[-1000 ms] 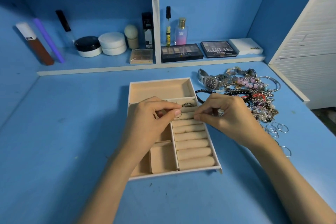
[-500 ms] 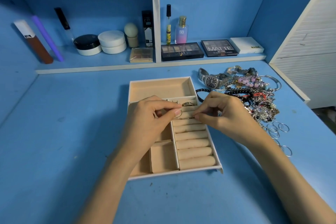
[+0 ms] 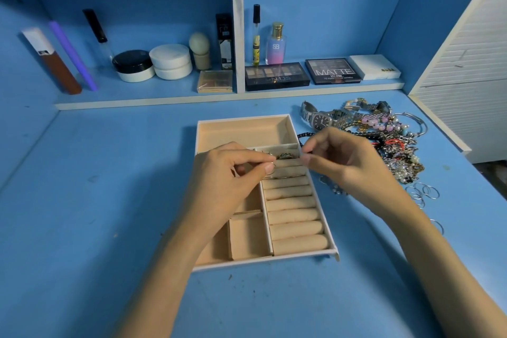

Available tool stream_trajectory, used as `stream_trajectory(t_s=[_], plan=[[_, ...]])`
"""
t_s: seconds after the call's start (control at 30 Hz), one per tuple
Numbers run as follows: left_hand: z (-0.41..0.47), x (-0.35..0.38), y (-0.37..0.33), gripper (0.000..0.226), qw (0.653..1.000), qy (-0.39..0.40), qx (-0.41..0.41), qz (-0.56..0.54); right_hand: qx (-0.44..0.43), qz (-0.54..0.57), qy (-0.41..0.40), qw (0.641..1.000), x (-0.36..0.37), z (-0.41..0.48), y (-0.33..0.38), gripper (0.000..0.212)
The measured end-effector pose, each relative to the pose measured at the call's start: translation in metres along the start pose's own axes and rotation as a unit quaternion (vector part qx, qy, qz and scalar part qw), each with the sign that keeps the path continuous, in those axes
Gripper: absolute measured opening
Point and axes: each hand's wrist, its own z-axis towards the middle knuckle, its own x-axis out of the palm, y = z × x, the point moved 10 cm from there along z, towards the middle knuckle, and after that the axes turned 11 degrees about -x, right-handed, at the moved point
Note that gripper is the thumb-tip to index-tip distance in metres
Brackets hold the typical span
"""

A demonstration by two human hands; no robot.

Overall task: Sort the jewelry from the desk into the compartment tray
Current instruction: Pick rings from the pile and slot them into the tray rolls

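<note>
Head cam shows your blue desk (image 3: 96, 228) with the beige compartment tray (image 3: 244, 129) sitting in the middle. To its right there's a tangled jewelry pile (image 3: 395, 145), with a silver watch (image 3: 319, 119) on its near-left edge. On the shelf behind, two palettes read "NUDES" (image 3: 277, 75) and "MATTE" (image 3: 332, 71), and a pink bottle (image 3: 275, 45) says "SB". Your left hand (image 3: 227, 186) is pinching a thin ring (image 3: 270, 168) right over the top ring rolls. Your right hand (image 3: 345, 162) has its fingertips pinched together at the tray's right edge; can't tell if it's holding anything.
</note>
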Motion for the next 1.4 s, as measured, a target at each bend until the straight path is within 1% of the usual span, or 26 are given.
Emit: stream_trajectory(t_s=[0.07, 0.13, 0.23, 0.33, 0.47, 0.6, 0.73, 0.83, 1.03, 1.2, 1.3, 1.4], plan=[[-0.001, 0.002, 0.0, 0.017, 1.0, 0.008, -0.002, 0.003, -0.003, 0.023, -0.044, 0.999, -0.012, 0.0, 0.003, 0.003], [-0.001, 0.005, 0.001, 0.017, 1.0, 0.024, -0.007, 0.01, -0.009, 0.018, -0.065, 0.998, -0.018, -0.001, 0.004, 0.004], [-0.003, 0.009, 0.0, 0.017, 0.999, 0.043, 0.001, 0.029, -0.01, 0.013, -0.064, 0.998, -0.017, -0.002, 0.003, 0.007], [-0.004, 0.012, -0.002, 0.016, 0.996, 0.042, 0.021, 0.071, -0.009, 0.01, -0.065, 0.998, -0.016, -0.002, 0.002, 0.007], [-0.01, 0.017, -0.014, 0.015, 0.984, 0.017, 0.098, 0.151, -0.014, 0.006, -0.067, 0.998, -0.017, -0.002, 0.002, 0.008], [-0.014, 0.023, -0.016, 0.013, 0.974, 0.029, 0.122, 0.187, -0.014, 0.009, -0.074, 0.997, -0.018, -0.001, 0.001, 0.013], [-0.013, 0.023, -0.013, 0.017, 0.974, 0.05, 0.103, 0.193, -0.017, 0.009, -0.072, 0.997, -0.018, -0.002, 0.002, 0.014], [-0.012, 0.02, -0.013, 0.021, 0.975, 0.05, 0.107, 0.189, -0.02, 0.007, -0.068, 0.997, -0.018, -0.002, 0.002, 0.011], [-0.014, 0.019, -0.017, 0.007, 0.964, 0.023, 0.131, 0.229, -0.025, -0.001, -0.07, 0.997, -0.019, -0.002, 0.002, 0.011], [-0.013, 0.019, -0.016, 0.015, 0.962, 0.009, 0.131, 0.239, -0.027, -0.002, -0.073, 0.997, -0.02, -0.002, 0.003, 0.008], [-0.012, 0.019, -0.014, 0.013, 0.963, 0.005, 0.121, 0.24, -0.03, -0.006, -0.072, 0.997, -0.02, -0.002, 0.002, 0.009], [-0.011, 0.019, -0.012, 0.007, 0.964, 0.005, 0.112, 0.24, -0.032, -0.008, -0.068, 0.997, -0.019, -0.002, 0.002, 0.006]])
